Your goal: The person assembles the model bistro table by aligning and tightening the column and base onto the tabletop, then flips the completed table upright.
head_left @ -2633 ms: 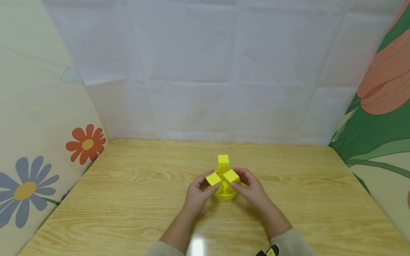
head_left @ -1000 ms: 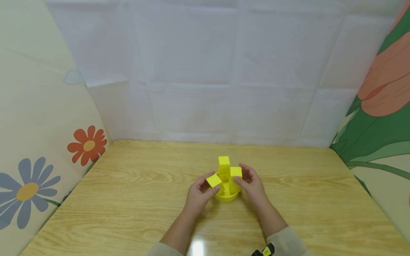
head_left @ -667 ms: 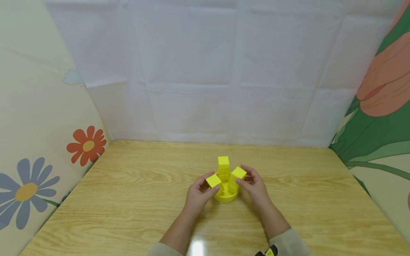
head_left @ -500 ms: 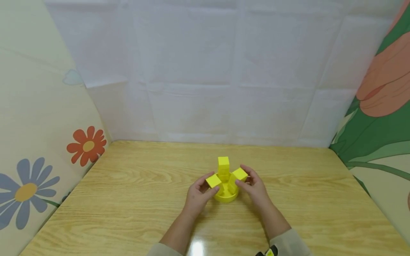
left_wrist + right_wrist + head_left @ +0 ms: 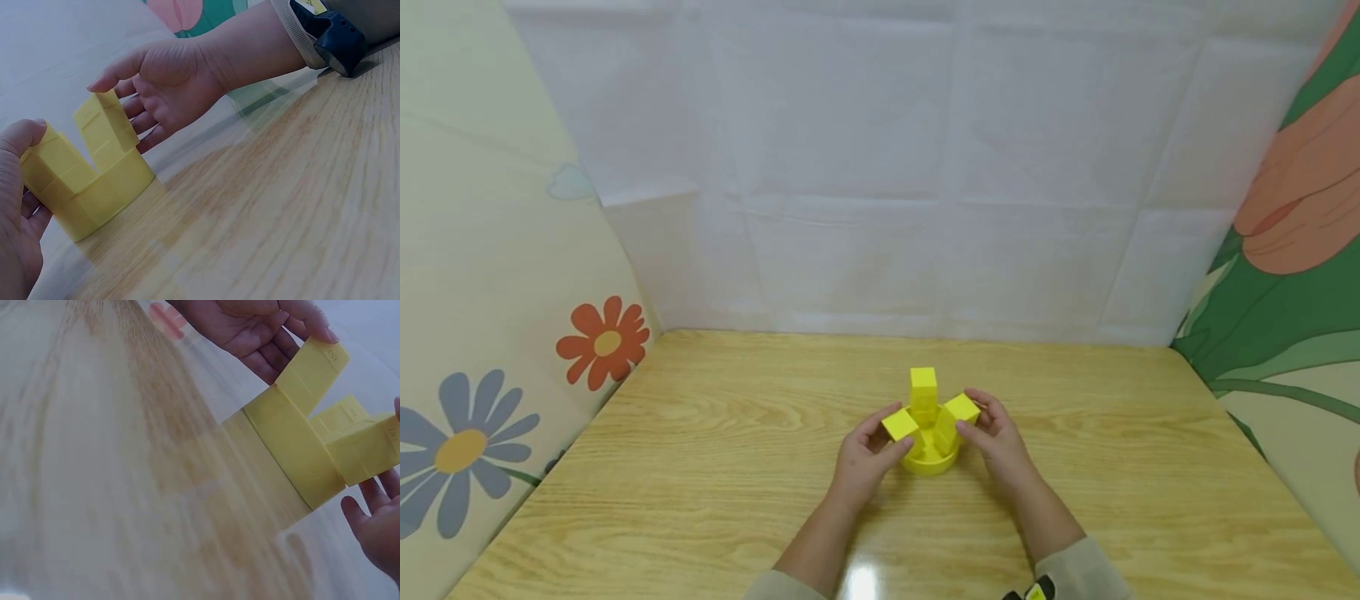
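A shallow round yellow dish (image 5: 928, 467) stands on the table with three yellow rectangular blocks set in it. My left hand (image 5: 860, 460) pinches the left block (image 5: 900, 424) between thumb and fingers. On the other side, my right hand (image 5: 1002, 446) holds the right block (image 5: 961, 408), thumb on its near face and fingers behind. Both of these blocks lean outward over the rim. The rear block (image 5: 923, 384) stands upright, touched by neither hand. Small marks, too faint to read, show on the left block (image 5: 315, 369) in the right wrist view.
The wood-grain table (image 5: 700, 467) extends around the dish on all sides. A white cloth (image 5: 850, 167) hangs along its back edge. Flower-printed panels (image 5: 475, 250) rise at the left and right. A dark band (image 5: 340, 40) is on my right wrist.
The right block turned and tipped outward to the right, my right hand moving with it. Over the last half second it barely shifts. My left hand and its block keep nearly the same place.
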### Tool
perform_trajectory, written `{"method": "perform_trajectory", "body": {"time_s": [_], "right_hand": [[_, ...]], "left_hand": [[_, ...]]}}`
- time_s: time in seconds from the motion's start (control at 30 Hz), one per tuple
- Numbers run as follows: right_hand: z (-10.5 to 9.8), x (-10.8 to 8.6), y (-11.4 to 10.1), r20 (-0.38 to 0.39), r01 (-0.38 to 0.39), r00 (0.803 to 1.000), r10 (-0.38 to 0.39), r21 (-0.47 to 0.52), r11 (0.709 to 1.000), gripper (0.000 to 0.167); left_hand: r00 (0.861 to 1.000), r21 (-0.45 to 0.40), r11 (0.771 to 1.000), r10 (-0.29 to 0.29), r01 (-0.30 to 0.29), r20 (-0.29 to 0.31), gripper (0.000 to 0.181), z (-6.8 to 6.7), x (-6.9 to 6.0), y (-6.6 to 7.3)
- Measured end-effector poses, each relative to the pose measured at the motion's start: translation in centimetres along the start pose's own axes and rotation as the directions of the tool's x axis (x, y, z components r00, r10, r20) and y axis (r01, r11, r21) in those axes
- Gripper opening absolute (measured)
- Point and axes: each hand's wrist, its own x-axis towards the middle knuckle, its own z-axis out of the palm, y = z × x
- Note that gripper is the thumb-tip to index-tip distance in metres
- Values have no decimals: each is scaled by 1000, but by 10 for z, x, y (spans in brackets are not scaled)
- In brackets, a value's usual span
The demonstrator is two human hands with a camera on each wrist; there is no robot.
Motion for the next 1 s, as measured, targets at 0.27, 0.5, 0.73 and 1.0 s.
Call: {"method": "perform_trajectory", "body": {"time_s": [0.27,0.5,0.73,1.0], "right_hand": [[-5,-4,0,-32,0,999,-1,-23,1000,52],[-12,-10,3,0,49,999,-49,45,998,44],[-14,-13,3,-8,36,999,-36,31,999,47],[-11,-15,3,-38,35,999,-35,0,999,48]], "left_hand": [[1000,2,1000,-2,2,3,51,0,0,-2],[1000,0,1000,-6,6,-4,51,0,1,-1],[1000,8,1000,-9,9,-11,51,0,1,-2],[1000,13,1000,-6,7,-16,51,-1,1,-2]]}}
